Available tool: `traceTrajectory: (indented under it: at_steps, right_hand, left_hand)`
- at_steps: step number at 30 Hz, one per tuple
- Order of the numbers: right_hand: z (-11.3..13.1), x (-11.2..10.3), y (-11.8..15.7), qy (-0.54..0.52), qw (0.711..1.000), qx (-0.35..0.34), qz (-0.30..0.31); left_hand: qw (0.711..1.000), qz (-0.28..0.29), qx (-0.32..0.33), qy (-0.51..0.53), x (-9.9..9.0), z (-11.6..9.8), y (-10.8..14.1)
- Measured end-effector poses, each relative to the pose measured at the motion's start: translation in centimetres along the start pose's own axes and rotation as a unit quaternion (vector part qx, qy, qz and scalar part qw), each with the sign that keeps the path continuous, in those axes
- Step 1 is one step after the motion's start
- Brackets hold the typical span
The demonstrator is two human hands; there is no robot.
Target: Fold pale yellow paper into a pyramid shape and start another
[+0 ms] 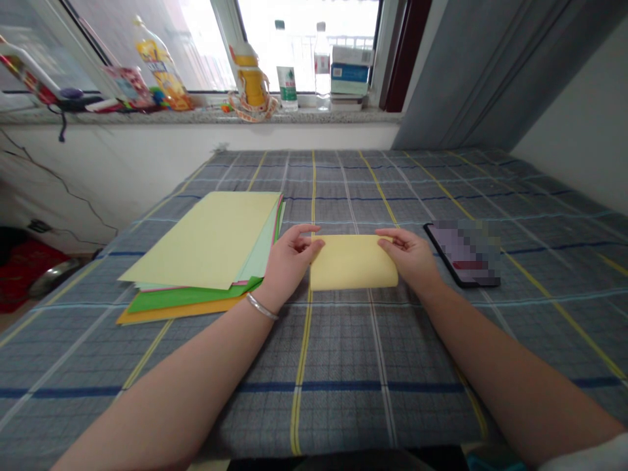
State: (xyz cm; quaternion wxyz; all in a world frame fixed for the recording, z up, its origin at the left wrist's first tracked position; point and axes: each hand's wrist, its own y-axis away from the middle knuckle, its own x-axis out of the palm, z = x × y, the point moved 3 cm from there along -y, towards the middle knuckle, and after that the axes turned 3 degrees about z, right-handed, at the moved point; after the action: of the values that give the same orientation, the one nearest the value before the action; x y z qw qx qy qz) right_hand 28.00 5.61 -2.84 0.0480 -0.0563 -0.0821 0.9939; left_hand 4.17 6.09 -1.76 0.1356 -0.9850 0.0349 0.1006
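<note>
A pale yellow sheet of paper (352,265), seemingly folded over, is stretched between my two hands above the checked cloth. My left hand (293,256) pinches its upper left corner between thumb and fingers, and a silver bangle circles that wrist. At the upper right corner my right hand (411,256) grips the same paper with thumb and fingers. The lower edge curves slightly and hangs free. Close by my left hand lies a stack of coloured paper (210,239), pale yellow on top, with green and orange sheets showing beneath.
To the right lies a phone (461,255) with a blurred screen. The checked cloth (338,353) covers the table. Along the windowsill (196,118) stand an orange drink bottle (161,65), a yellow flask (251,78), two clear bottles and some boxes (350,75). A grey curtain (471,72) hangs at the right.
</note>
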Motion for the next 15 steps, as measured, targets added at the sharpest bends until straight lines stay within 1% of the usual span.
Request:
traceTrajectory:
  at_steps: [4, 7, 11, 15]
  right_hand:
    - [-0.4, -0.1, -0.3, 0.013, 1.000, 0.009, 0.011]
    - [-1.3, -0.2, -0.8, 0.037, 0.999, 0.024, 0.012]
    - [-2.7, -0.3, -1.8, 0.128, 0.991, 0.040, 0.008]
    - [-2.9, -0.3, -2.4, 0.226, 0.974, 0.023, 0.006]
  left_hand:
    - [0.998, 0.005, 0.007, -0.054, -0.5, 0.8, -0.6]
    - [0.993, 0.019, -0.013, -0.119, -0.5, 1.6, -1.2]
    - [0.974, 0.026, -0.046, -0.219, -0.3, 1.8, -1.8]
    - [0.954, 0.044, -0.055, -0.292, 0.1, 1.4, -1.8]
